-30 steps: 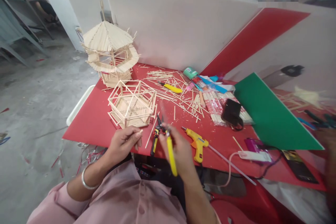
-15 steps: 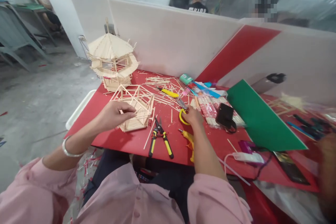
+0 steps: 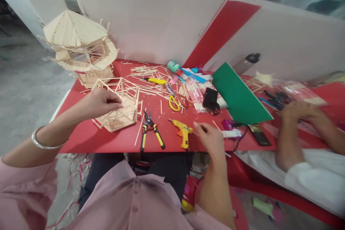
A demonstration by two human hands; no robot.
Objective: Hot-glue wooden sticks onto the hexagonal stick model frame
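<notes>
Red table [image 3: 118,142], yellow glue gun [image 3: 184,131] between both hands [image 3: 101,101] [image 3: 212,138].

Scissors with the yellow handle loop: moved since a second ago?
Yes, away from the person: judged against the yellow plastic glue gun, the scissors went from the right hand beside it to lying farther back, beyond it.

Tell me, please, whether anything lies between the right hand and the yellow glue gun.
Nothing visible blocks the right hand from the yellow glue gun; only its glue stick extends from the back towards the hand.
</notes>
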